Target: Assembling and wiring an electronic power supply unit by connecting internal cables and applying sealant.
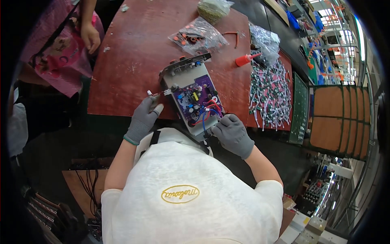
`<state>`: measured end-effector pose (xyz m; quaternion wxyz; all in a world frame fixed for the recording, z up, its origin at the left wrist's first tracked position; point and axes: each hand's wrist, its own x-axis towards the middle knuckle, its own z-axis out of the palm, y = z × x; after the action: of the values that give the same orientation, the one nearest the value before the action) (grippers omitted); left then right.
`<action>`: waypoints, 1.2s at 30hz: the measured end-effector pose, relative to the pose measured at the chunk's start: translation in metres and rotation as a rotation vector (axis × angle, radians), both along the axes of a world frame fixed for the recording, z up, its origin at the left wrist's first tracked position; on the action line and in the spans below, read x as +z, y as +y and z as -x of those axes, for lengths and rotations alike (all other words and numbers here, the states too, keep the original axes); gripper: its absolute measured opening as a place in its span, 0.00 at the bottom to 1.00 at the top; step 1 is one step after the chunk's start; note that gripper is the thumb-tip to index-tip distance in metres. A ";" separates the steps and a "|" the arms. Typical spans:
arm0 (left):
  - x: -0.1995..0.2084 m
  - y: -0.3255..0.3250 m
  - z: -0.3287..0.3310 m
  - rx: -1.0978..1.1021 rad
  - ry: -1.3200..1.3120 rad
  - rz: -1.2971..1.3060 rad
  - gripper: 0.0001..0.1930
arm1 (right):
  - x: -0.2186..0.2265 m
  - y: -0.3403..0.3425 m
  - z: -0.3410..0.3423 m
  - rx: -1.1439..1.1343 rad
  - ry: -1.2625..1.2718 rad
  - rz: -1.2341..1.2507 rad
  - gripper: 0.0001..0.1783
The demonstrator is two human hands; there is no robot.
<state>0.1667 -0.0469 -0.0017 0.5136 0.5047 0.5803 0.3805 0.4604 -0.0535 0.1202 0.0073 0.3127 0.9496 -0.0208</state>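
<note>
An opened metal device housing [187, 77] rests tilted at the table's near edge, with a purple circuit board [193, 97] inside. Red and blue wires [209, 112] loop over the board's near right part. My left hand [145, 116], in a grey glove, is closed beside the housing's left side. A short lead with a white connector [150, 93] shows at its fingertips, running toward the housing. My right hand [235, 136], also gloved in grey, curls its fingers round the housing's near right corner, beside a dark cable. Its fingertips are partly hidden.
On the red-brown table [126, 81] lie a clear bag of small orange and black parts [197, 36], a red squeeze bottle [243, 60] and a bent orange-red piece [236, 37]. A pile of white-wired parts [270, 95] covers the right side. Another person's hand [90, 37] hangs at the far left.
</note>
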 end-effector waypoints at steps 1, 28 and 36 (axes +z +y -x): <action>-0.003 0.002 -0.005 0.006 -0.049 -0.005 0.20 | 0.002 -0.004 -0.005 -0.046 0.001 0.052 0.11; -0.005 0.034 -0.056 0.278 -0.559 -0.105 0.18 | -0.053 0.137 0.031 0.179 0.456 0.371 0.13; -0.004 0.024 -0.059 0.240 -0.505 -0.147 0.18 | -0.055 0.158 0.024 -0.326 1.085 1.120 0.11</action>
<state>0.2261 -0.0228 -0.0057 0.5550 0.3575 0.4605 0.5934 0.4367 0.1047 0.0649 -0.3031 0.3440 0.6113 -0.6451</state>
